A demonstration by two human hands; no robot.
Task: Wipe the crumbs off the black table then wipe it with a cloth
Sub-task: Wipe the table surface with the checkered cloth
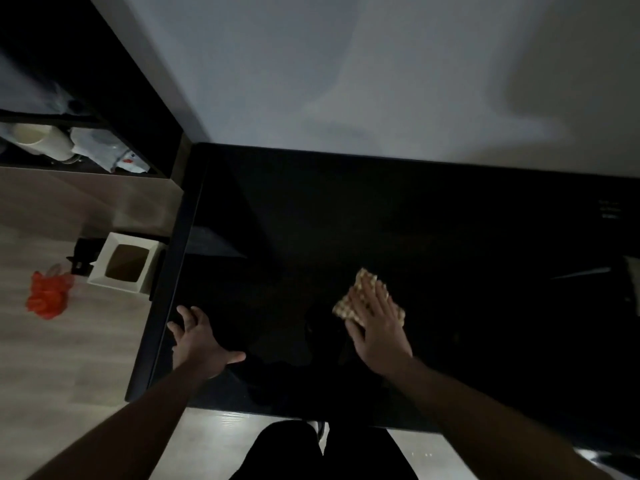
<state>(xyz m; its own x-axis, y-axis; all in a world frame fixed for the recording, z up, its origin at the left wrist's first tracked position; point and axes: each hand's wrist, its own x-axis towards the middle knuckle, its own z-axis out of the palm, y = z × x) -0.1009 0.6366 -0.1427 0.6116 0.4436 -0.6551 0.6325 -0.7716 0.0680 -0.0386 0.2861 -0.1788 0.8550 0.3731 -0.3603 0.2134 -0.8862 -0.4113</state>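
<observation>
Red bag: a crumpled red-orange bag [46, 295] lay on the pale wood floor [62, 368], far to the left.
White box: an open white box [124, 262] with a brown inside stood on the floor, just beside the left edge of the table and to the right of the red bag.
Shelf: a dark shelf [86, 169] sat up in the left corner, with a white cup [41, 140] and some pale wrapped things on it. They were too blurry to name.
Table: the black table [346, 220] was shiny and dark, and it filled the middle and right of the view. Its far edge met a grey wall [346, 64]. I could not see any crumbs on it; it was too dark to tell.
Left hand: the left hand [201, 344] was at the left front part of the table, near the edge. Its fingers were spread apart and the thumb stuck out to the right. It held nothing, so its grip was apart.
Cloth: the cloth [362, 282] was tan with a bumpy checked look. It lay flat on the table, right of the middle, under the right hand.
Right hand: the right hand [375, 327] lay flat on top of the cloth, palm down and fingers straight. It pressed on the cloth and did not curl around it, so its grip was apart too.
Legs: dark trousers [322, 455] showed at the bottom, just below the near edge of the table.
</observation>
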